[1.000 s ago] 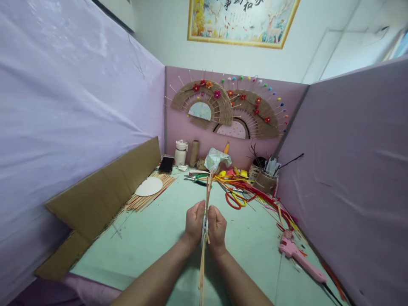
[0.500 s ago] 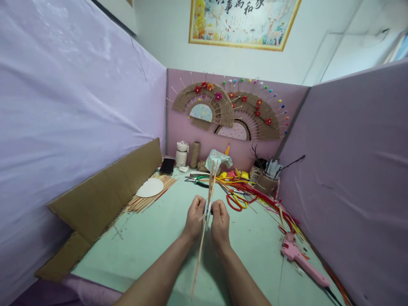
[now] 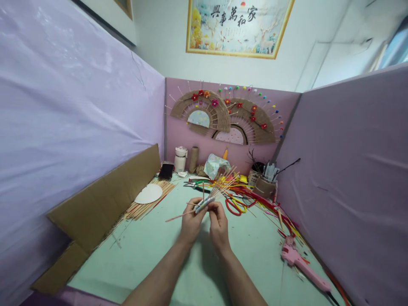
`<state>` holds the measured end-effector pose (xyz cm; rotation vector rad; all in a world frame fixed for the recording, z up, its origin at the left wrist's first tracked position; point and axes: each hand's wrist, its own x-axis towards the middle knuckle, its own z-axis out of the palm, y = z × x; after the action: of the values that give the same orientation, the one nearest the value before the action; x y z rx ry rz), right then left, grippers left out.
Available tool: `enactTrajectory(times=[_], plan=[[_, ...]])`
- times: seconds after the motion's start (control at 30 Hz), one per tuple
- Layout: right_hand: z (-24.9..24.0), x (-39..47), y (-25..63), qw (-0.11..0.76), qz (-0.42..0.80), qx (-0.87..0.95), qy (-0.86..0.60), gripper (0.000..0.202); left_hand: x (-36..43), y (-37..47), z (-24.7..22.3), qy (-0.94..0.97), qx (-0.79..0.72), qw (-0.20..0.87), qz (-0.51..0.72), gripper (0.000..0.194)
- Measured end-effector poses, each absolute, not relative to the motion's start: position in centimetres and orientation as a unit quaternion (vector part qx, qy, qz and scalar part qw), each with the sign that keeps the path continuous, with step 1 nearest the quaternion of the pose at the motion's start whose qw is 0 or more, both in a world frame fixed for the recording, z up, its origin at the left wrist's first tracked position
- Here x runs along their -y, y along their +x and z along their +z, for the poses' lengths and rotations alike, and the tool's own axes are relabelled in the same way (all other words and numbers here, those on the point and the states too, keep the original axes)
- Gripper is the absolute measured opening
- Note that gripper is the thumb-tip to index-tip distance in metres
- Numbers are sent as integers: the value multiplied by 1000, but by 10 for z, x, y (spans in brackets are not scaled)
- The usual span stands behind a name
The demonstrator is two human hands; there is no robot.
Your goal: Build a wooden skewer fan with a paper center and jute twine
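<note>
A small fan frame (image 3: 205, 204) is held over the middle of the table, tilted nearly edge-on to me. It has a pale, patterned centre, and thin wooden sticks (image 3: 225, 180) spread from it, mostly to the far right. One reddish stick points out to the left. My left hand (image 3: 191, 219) is closed around its left side. My right hand (image 3: 218, 221) pinches its near right edge between thumb and fingers. Part of the centre is hidden behind the fingers.
Scissors (image 3: 236, 205) and pliers (image 3: 198, 186) lie beyond my hands. A pink glue gun (image 3: 301, 263) rests at right. At left, a white paper disc (image 3: 148, 194) lies on wooden sticks beside a cardboard strip (image 3: 108, 187). Two decorated fans (image 3: 204, 104) hang on the back panel.
The fan frame has turned from upright and edge-on to a tilt, its sticks now spreading to the far right. My hands have shifted slightly with it. The camera view has tipped up a little.
</note>
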<state>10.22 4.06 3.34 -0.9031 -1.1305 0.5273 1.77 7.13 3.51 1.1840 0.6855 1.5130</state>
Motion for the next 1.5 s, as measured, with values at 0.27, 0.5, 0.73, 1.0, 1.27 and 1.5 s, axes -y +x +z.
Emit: enactTrajectory(times=[0.27, 0.5, 0.73, 1.0, 1.27, 1.5], plan=[[26, -41, 92, 675, 348, 484, -433, 14, -91, 1, 44, 223, -214, 632, 711, 29], [24, -47, 89, 717, 453, 344, -403, 34, -90, 1, 44, 166, -168, 746, 623, 19], [30, -49, 97, 776, 511, 198, -311, 30, -79, 12, 40, 167, -150, 775, 591, 20], [28, -48, 93, 767, 533, 203, -292, 30, -76, 14, 45, 137, -132, 786, 589, 10], [27, -48, 93, 765, 549, 219, -255, 26, -76, 14, 41, 157, -124, 779, 595, 16], [28, -49, 92, 758, 565, 220, -242, 27, -77, 15, 36, 168, -122, 770, 604, 25]])
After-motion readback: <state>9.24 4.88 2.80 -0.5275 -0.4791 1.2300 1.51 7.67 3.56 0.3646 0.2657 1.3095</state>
